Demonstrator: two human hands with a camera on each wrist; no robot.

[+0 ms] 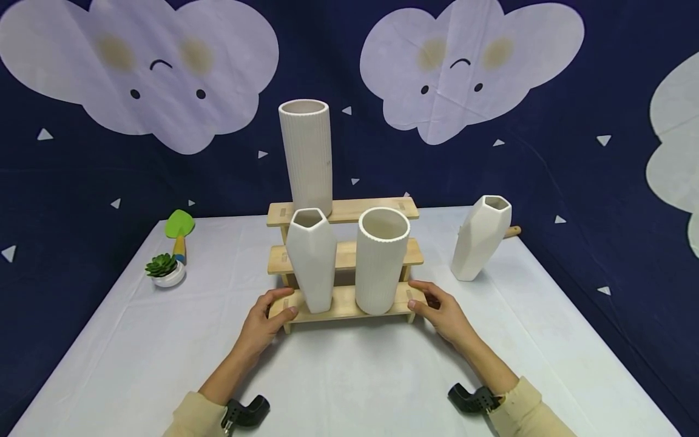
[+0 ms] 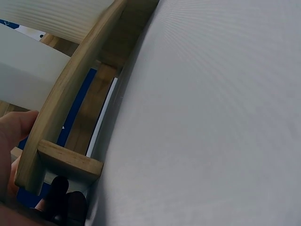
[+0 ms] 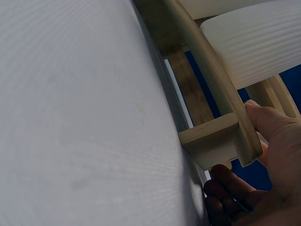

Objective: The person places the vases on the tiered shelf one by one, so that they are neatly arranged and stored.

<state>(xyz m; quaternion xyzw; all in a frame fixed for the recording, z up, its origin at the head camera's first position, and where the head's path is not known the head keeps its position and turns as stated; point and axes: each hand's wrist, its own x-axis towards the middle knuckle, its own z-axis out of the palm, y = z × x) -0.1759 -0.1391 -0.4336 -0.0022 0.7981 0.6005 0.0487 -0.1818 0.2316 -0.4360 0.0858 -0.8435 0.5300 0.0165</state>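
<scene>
A three-step wooden shelf (image 1: 349, 306) stands mid-table. My left hand (image 1: 281, 303) grips the left end of its lowest step, thumb on top and fingers underneath. My right hand (image 1: 423, 297) grips the right end the same way. On the lowest step stand a faceted white vase (image 1: 311, 261) and a ribbed white cylinder vase (image 1: 381, 261). A tall ribbed vase (image 1: 306, 158) stands on the top step. In the left wrist view my thumb (image 2: 14, 132) lies on the step's end (image 2: 70, 94). The right wrist view shows my fingers (image 3: 225, 183) curled under the step (image 3: 211, 80), below the ribbed vase (image 3: 254, 47).
A second faceted white vase (image 1: 480, 238) stands on the white tablecloth (image 1: 349, 376) to the right, with a wooden handle (image 1: 513, 230) behind it. At far left are a small succulent pot (image 1: 164, 268) and a green trowel (image 1: 179, 227). A dark blue cloud backdrop hangs behind.
</scene>
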